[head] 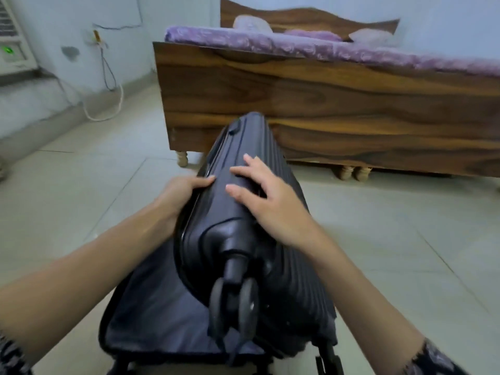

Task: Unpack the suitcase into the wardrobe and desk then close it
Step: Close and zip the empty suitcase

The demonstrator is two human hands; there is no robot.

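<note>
A dark blue hard-shell suitcase (238,239) lies on the floor in front of me. Its lid half stands raised at an angle, and the lower half shows its grey-blue lining (157,315). A double wheel (232,301) on the lid points toward me. My left hand (181,193) grips the lid's left rim, thumb on top and fingers hidden behind the edge. My right hand (267,198) rests flat on the ribbed outer shell with fingers spread. I can see nothing lying in the visible part of the lower half.
A wooden bed (338,104) with a purple cover stands just beyond the suitcase. At far left an air cooler (13,47) sits by the wall, with a white cable (108,109) on the tiled floor (81,185).
</note>
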